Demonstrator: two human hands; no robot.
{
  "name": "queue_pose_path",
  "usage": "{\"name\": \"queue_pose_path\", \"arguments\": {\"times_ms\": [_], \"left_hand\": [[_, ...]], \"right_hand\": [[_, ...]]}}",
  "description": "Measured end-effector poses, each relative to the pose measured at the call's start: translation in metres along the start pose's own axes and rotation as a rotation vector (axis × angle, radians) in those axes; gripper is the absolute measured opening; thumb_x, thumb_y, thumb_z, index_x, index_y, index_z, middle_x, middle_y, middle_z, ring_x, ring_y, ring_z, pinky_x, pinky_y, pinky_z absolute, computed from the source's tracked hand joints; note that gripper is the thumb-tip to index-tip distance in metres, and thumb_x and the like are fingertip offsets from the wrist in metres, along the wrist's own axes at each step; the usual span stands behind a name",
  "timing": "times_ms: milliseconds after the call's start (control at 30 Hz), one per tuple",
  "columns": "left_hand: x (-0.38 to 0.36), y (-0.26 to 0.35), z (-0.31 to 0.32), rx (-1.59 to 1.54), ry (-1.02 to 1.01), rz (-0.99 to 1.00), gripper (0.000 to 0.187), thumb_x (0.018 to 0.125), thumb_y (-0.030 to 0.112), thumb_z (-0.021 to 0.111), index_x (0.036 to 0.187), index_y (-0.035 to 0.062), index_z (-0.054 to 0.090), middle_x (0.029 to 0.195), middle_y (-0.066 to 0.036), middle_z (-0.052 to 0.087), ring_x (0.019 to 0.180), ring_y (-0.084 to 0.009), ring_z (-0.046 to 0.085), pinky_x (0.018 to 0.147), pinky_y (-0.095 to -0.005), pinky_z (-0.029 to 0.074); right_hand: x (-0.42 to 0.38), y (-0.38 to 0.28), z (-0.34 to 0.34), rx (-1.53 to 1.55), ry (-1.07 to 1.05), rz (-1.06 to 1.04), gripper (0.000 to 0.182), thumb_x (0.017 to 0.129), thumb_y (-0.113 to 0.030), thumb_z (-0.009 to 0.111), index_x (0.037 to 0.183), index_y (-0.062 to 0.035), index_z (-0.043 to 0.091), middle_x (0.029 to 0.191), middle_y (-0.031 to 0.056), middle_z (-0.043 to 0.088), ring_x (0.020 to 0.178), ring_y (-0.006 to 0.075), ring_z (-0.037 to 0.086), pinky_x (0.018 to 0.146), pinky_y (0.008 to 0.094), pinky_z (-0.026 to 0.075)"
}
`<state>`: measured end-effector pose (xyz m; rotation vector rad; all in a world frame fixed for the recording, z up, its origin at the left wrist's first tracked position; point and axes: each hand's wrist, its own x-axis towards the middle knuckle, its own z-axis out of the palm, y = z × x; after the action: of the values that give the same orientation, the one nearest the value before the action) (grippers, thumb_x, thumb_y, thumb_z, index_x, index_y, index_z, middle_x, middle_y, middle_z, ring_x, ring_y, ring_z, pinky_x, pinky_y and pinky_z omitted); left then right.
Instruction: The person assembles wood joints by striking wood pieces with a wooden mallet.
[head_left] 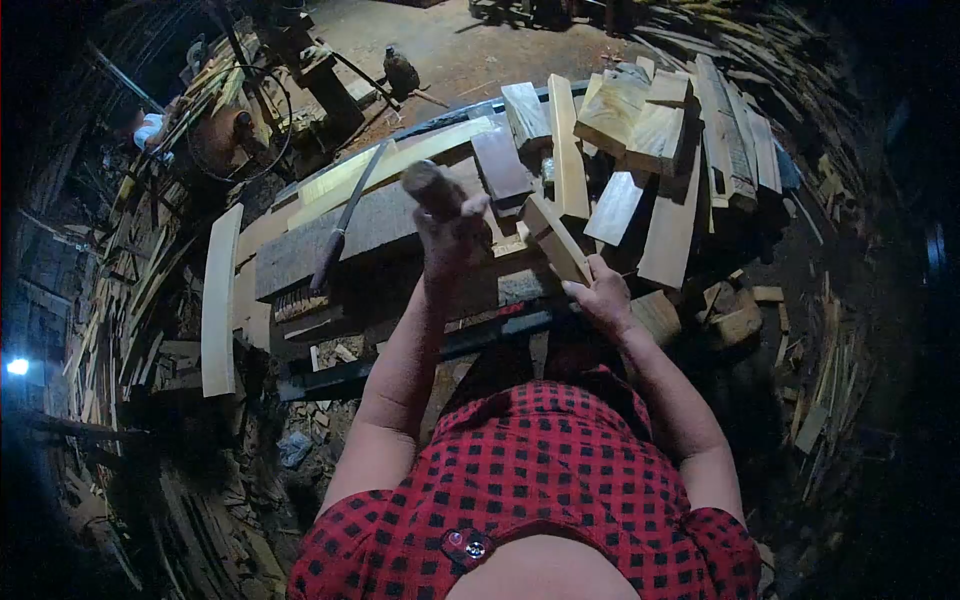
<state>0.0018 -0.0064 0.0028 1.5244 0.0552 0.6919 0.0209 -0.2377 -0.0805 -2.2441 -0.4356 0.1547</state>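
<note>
My left hand (452,238) is raised over the bench, its fingers wrapped round a dark, rounded wooden tool (432,188) whose far end points up and away. In my right hand (603,293) is the near end of a flat, light wooden piece (556,238), which slants up to the left. Under my left hand lies a thick, dark plank (340,240). A long saw-like tool (337,238) with a dark handle rests across that plank, left of my left hand. Just beyond the light piece stand a pale block (615,208) and an upright board (567,150).
Wooden blocks (612,108) and boards pile up at the bench's far right. A long curved board (220,300) leans at its left end. Thin wood strips (130,270) and scraps cover the ground on both sides. A round wire hoop (240,125) stands beyond, at the upper left.
</note>
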Motion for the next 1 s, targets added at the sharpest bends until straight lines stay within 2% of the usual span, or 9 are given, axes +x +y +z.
{"name": "queue_pose_path", "arguments": {"times_ms": [167, 233, 367, 433, 533, 667, 767, 967, 1000], "left_hand": [[0.000, 0.004, 0.001, -0.052, 0.288, -0.068, 0.019, 0.072, 0.009, 0.068, 0.070, 0.0060, 0.049, 0.060, -0.002, 0.053, 0.049, -0.0110, 0.054, 0.049, -0.0244, 0.045], [0.007, -0.011, -0.001, -0.202, 0.518, -0.019, 0.018, 0.073, 0.005, 0.066, 0.076, 0.0057, 0.048, 0.059, -0.002, 0.052, 0.049, -0.0118, 0.054, 0.047, -0.0241, 0.046], [0.010, -0.001, -0.007, -0.415, 0.633, -0.074, 0.019, 0.075, 0.001, 0.065, 0.078, 0.0071, 0.047, 0.061, -0.004, 0.053, 0.047, -0.0129, 0.053, 0.045, -0.0256, 0.048], [0.011, 0.001, -0.009, -0.448, 0.608, -0.072, 0.015, 0.078, 0.008, 0.063, 0.081, 0.0075, 0.049, 0.060, -0.006, 0.052, 0.047, -0.0147, 0.053, 0.046, -0.0290, 0.047], [0.007, 0.013, -0.001, -0.189, 0.405, 0.018, 0.015, 0.075, 0.009, 0.065, 0.079, 0.0051, 0.050, 0.059, -0.006, 0.053, 0.050, -0.0157, 0.055, 0.051, -0.0303, 0.048], [-0.003, 0.023, 0.013, -0.079, 0.224, -0.055, 0.017, 0.073, 0.012, 0.069, 0.070, 0.0041, 0.054, 0.061, -0.001, 0.054, 0.053, -0.0090, 0.054, 0.050, -0.0221, 0.043], [-0.002, 0.014, 0.012, 0.068, 0.081, 0.006, 0.017, 0.070, 0.011, 0.069, 0.074, 0.0039, 0.055, 0.064, -0.003, 0.054, 0.054, -0.0124, 0.056, 0.051, -0.0258, 0.045], [-0.006, 0.007, 0.015, -0.008, 0.008, -0.049, 0.014, 0.073, 0.008, 0.069, 0.071, 0.0026, 0.056, 0.062, 0.000, 0.056, 0.056, -0.0083, 0.053, 0.050, -0.0235, 0.043], [-0.005, 0.006, 0.014, 0.049, -0.084, -0.082, 0.013, 0.073, 0.007, 0.069, 0.075, 0.0022, 0.057, 0.065, 0.000, 0.057, 0.060, -0.0089, 0.054, 0.053, -0.0241, 0.044]], "right_hand": [[0.000, 0.008, 0.008, -0.043, -0.031, 0.032, 0.038, 0.068, -0.028, 0.063, 0.094, -0.0064, 0.046, 0.080, 0.0232, 0.060, 0.078, 0.0418, 0.058, 0.067, 0.0494, 0.045], [0.002, 0.011, 0.010, -0.075, -0.047, 0.040, 0.038, 0.068, -0.029, 0.063, 0.095, -0.0072, 0.045, 0.081, 0.0230, 0.060, 0.078, 0.0421, 0.058, 0.067, 0.0503, 0.045], [0.001, 0.010, 0.008, -0.055, -0.048, 0.057, 0.039, 0.068, -0.029, 0.063, 0.095, -0.0076, 0.045, 0.080, 0.0228, 0.060, 0.078, 0.0423, 0.058, 0.068, 0.0509, 0.045], [0.000, 0.010, 0.007, -0.050, -0.047, 0.034, 0.039, 0.069, -0.030, 0.063, 0.094, -0.0075, 0.044, 0.080, 0.0226, 0.060, 0.077, 0.0423, 0.058, 0.066, 0.0507, 0.045], [0.003, 0.013, 0.010, -0.055, -0.044, 0.025, 0.039, 0.069, -0.031, 0.064, 0.092, -0.0070, 0.044, 0.079, 0.0225, 0.060, 0.078, 0.0423, 0.058, 0.066, 0.0504, 0.045], [0.002, 0.013, 0.008, -0.029, -0.056, 0.049, 0.039, 0.069, -0.032, 0.065, 0.091, -0.0068, 0.044, 0.079, 0.0225, 0.060, 0.078, 0.0421, 0.058, 0.066, 0.0501, 0.045], [0.003, 0.015, 0.009, 0.007, -0.038, 0.027, 0.040, 0.068, -0.033, 0.065, 0.090, -0.0066, 0.044, 0.079, 0.0222, 0.060, 0.078, 0.0416, 0.059, 0.065, 0.0496, 0.045], [0.004, 0.021, 0.010, 0.041, -0.051, -0.005, 0.043, 0.068, -0.035, 0.066, 0.095, -0.0069, 0.047, 0.080, 0.0213, 0.060, 0.079, 0.0409, 0.058, 0.064, 0.0475, 0.045], [0.002, 0.018, 0.007, 0.056, -0.021, -0.021, 0.043, 0.068, -0.035, 0.067, 0.095, -0.0069, 0.048, 0.080, 0.0213, 0.060, 0.080, 0.0412, 0.058, 0.064, 0.0473, 0.045]]}}
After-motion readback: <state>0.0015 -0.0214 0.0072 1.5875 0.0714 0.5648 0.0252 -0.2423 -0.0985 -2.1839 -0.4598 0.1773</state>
